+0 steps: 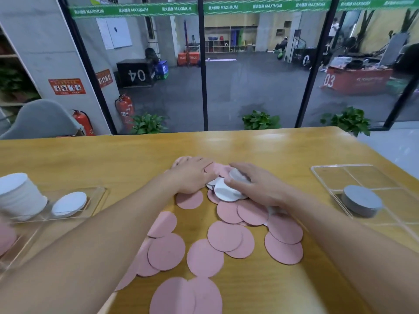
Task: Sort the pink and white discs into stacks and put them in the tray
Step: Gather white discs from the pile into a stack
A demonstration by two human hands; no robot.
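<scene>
Right hand [256, 186] pinching a white disc [227, 191] mid-table [113, 155], left hand [192, 175] flat on pink discs [224, 236], clear tray [99, 196] at left edge

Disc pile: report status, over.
Left hand flat on round pink discs. Right hand gripping white discs. Clear plastic tray holds tall white stack. Nothing blocking.

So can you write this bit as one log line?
left hand: presses pink discs | right hand: grips white discs | left tray: white stack
</scene>
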